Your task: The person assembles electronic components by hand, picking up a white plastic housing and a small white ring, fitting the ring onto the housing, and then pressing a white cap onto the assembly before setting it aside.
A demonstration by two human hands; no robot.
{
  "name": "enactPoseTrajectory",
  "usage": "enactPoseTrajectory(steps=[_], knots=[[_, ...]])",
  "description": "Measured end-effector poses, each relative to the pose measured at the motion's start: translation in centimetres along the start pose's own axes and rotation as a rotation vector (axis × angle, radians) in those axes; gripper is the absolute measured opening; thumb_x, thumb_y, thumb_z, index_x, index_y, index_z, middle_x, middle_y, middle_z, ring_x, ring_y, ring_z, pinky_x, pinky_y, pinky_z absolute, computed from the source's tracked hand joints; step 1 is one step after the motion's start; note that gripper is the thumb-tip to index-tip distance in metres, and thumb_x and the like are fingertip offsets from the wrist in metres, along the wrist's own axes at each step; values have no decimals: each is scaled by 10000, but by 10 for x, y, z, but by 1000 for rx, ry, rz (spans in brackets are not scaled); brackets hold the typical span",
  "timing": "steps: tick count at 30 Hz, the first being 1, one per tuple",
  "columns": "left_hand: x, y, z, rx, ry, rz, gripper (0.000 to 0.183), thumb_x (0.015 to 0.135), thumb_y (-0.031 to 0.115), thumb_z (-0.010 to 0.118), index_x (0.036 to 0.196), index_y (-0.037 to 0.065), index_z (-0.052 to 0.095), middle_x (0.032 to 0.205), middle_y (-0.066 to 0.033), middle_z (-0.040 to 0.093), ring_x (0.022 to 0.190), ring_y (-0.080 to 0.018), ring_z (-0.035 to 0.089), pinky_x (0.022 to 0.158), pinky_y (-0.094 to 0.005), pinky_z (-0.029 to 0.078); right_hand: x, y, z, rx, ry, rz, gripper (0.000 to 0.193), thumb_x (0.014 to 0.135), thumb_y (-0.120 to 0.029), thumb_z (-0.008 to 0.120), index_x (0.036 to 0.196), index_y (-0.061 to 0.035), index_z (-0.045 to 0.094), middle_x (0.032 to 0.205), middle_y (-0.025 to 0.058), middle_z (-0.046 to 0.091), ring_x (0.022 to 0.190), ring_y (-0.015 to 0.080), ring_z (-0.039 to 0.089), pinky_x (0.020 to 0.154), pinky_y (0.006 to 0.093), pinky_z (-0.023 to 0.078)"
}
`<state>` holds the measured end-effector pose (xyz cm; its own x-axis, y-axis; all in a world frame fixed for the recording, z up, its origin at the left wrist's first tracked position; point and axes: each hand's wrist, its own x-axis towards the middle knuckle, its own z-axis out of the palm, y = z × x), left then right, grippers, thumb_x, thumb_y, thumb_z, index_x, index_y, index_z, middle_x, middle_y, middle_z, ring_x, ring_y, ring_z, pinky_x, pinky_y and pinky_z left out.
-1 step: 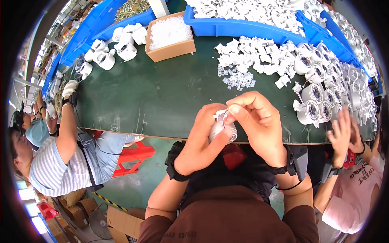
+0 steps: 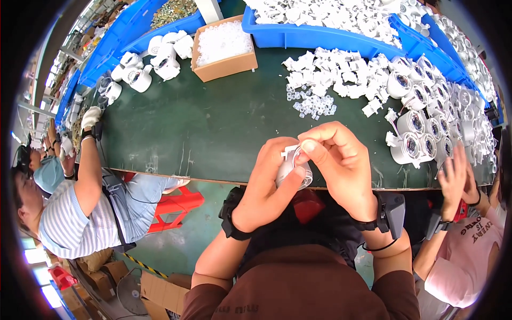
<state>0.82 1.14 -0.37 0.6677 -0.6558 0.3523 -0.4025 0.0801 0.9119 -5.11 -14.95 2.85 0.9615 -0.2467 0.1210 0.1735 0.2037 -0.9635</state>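
Note:
My left hand is closed around a round white plastic housing with a clear, see-through rim at its near end. A small white tab stands out at the housing's upper left. At its upper right edge, the thumb and forefinger of my right hand are pinched together, touching the housing. What sits between those fingertips is mostly covered; a thin pale strip shows beside them. Both hands are held over the near edge of the green table.
Small clear plastic pieces and white plastic brackets lie beyond my hands. Finished-looking round white units crowd the right side. A cardboard box and blue bins stand behind. Co-workers sit at left and right.
My hands and the housing keep almost the same place and grip. At the right, the co-worker's hands have shifted slightly to the right.

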Motion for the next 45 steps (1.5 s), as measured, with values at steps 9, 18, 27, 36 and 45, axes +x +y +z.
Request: enactPoseTrajectory(steps=[9,18,27,36,45], knots=[[3,9,10,94,254,-132,160,929,57,587,1048,-27,654,1038,-177,673,894,-319,652,821,-376,528,-14,5,-10,-197,-12,-72,152,975,66,648,1121,38,678,1096,104,704,990,141,687,894,284,558],[4,3,11,153,275,-83,157,929,58,578,1040,-29,649,1018,-184,680,898,-339,667,814,-400,537,-18,13,-2,-319,33,-42,111,975,53,655,1078,26,686,1034,56,689,945,96,648,850,253,531],[7,5,11,245,213,9,98,912,55,629,997,8,638,1002,-152,661,891,-359,612,794,-427,507,-22,14,2,-211,129,108,64,994,-20,658,1045,14,677,943,29,687,818,75,627,760,246,522],[6,8,3,281,179,-6,119,965,83,610,987,-25,654,1011,-166,691,878,-287,655,802,-356,520,25,6,-73,-1027,112,-328,120,945,-5,688,1064,2,689,1016,87,685,851,165,651,774,289,520],[4,4,2,232,189,-47,118,969,79,609,977,-28,659,1019,-161,689,887,-259,650,790,-342,516,42,21,-84,-1110,-1,-304,181,926,-17,698,1107,-26,699,993,116,699,806,238,687,700,318,537]])
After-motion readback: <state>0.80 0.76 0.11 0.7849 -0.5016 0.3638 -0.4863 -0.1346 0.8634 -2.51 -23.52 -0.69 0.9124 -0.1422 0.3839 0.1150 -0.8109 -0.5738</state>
